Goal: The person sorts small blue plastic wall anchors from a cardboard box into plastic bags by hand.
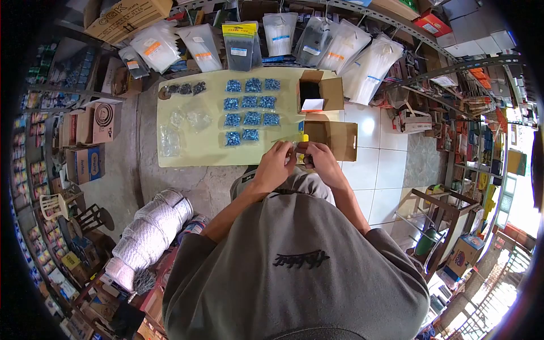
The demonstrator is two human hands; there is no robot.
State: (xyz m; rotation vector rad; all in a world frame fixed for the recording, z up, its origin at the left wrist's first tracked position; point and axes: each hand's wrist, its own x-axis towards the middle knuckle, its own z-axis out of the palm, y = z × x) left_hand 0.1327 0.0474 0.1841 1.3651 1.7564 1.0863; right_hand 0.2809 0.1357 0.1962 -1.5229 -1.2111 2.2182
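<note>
My left hand (276, 163) and my right hand (318, 161) meet at the near edge of the pale yellow table (192, 156). Fingers of both are curled in a pinch, close together. Whatever lies between the fingertips is too small and covered to make out. Just beyond them is a small yellow item (305, 137), partly hidden. An open cardboard box (328, 127) stands beside my right hand. Several clear packets of small blue pieces (250, 135) lie in rows ahead of my left hand.
Another open box (333, 90) with dark contents and a white card stands behind. Flat clear bags (170, 140) and small dark packets (185, 89) lie at the table's left. Bags of cable ties (279, 35) hang along the far side. A rope bundle (153, 229) sits at left.
</note>
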